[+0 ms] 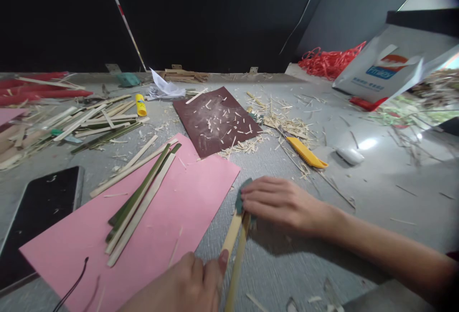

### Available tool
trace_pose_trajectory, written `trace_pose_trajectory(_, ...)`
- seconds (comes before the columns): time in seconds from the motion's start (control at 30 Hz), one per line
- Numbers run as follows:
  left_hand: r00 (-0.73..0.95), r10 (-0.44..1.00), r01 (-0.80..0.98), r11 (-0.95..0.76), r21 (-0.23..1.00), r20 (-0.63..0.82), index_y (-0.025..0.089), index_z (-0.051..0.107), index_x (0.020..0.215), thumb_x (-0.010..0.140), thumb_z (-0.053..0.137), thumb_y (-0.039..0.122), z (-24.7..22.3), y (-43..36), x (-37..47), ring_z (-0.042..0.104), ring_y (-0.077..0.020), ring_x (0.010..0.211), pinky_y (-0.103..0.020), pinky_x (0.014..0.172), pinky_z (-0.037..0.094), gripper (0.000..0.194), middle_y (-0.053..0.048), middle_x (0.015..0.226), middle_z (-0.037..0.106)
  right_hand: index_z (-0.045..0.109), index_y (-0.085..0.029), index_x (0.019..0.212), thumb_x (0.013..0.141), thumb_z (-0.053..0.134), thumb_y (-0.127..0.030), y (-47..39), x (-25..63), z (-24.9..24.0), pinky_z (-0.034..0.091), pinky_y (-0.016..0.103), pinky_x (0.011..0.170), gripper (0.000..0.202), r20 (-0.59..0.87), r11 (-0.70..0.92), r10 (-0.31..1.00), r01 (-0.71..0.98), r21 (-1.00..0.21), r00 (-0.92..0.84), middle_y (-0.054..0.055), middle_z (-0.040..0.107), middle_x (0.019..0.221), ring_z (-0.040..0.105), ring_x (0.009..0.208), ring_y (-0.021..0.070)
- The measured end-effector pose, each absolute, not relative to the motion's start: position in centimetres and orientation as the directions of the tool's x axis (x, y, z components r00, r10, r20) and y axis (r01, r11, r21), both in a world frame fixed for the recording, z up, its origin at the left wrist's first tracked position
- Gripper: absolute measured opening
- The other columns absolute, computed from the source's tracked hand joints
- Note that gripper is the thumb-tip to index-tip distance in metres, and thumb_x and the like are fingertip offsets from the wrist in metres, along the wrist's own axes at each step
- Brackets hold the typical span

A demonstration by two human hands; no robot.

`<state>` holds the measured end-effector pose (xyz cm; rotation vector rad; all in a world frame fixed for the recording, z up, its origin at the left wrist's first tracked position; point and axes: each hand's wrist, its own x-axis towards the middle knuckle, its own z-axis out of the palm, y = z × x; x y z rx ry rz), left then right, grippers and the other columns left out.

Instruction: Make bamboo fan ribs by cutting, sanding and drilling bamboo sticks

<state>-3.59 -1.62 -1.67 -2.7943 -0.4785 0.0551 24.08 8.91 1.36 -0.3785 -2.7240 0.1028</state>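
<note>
My left hand (pixel 190 281), at the bottom edge, is closed around the near end of a pale bamboo strip (pixel 232 234). My right hand (pixel 281 204) presses a folded dark teal piece (pixel 239 199) over the strip's far end; whether it is cloth or abrasive paper I cannot tell. A second, yellower strip (pixel 236 266) lies alongside, its far end under the right fingers. On the pink sheet (pixel 204 192) to the left rest several green and pale bamboo strips (pixel 143 202).
A phone (pixel 43 216) lies at far left. Beyond my hands are a shaving-covered brown sheet (pixel 218 125), a yellow utility knife (pixel 306 152) and a white mouse-like object (pixel 349 156). A glue stick (pixel 141 105) stands by piled strips. A white bag (pixel 387 68) is at back right.
</note>
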Motion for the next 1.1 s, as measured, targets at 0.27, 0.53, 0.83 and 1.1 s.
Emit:
trace_pose_trajectory(0.27,0.956,0.291,0.284,-0.904,-0.319,0.025,0.003,0.063,0.137,0.093,0.067,0.018,-3.1,-1.1,-3.8,0.047,-0.0131,0.052,-0.030,0.048,0.023,0.047,0.001,0.064,0.058,0.065,-0.015,0.115,0.090,0.044,0.003,11.9,26.8,0.1,0.058,0.041,0.089,0.037,0.517,0.862,0.478,0.492,-0.120,-0.710,0.009,0.076,0.107,0.072,0.100,0.0219)
trace_pose_trajectory(0.53,0.949,0.312,0.309,-0.913,-0.265,0.029,0.001,0.063,0.136,0.093,0.069,0.017,-2.9,-1.4,-3.5,0.046,-0.0128,0.051,-0.030,0.050,0.024,0.046,0.000,0.065,0.060,0.063,-0.011,0.107,0.103,0.045,-0.009,8.9,24.0,0.7,0.058,0.041,0.087,0.019,0.431,0.970,0.240,0.237,-0.062,-0.870,0.014,0.074,0.099,0.070,0.104,0.0252)
trace_pose_trajectory(0.83,0.962,0.273,0.271,-0.942,-0.200,0.017,-0.001,0.057,0.140,0.092,0.069,0.019,-2.9,-0.8,-3.9,0.047,-0.0131,0.051,-0.029,0.050,0.025,0.053,-0.002,0.072,0.063,0.064,-0.015,0.107,0.104,0.043,-0.009,9.2,24.2,0.6,0.056,0.037,0.087,0.022,0.409,0.947,0.320,0.270,-0.177,-0.855,0.011,0.073,0.099,0.069,0.100,0.0206)
trace_pose_trajectory(1.1,0.950,0.311,0.305,-0.926,-0.223,0.006,0.001,0.057,0.140,0.093,0.067,0.015,-2.7,-1.0,-3.9,0.049,-0.0129,0.051,-0.029,0.049,0.026,0.049,0.001,0.067,0.059,0.066,-0.015,0.108,0.090,0.042,0.001,11.8,26.2,0.1,0.057,0.039,0.085,0.034,0.371,0.895,0.443,0.425,-0.136,-0.816,0.010,0.073,0.103,0.069,0.094,0.0214)
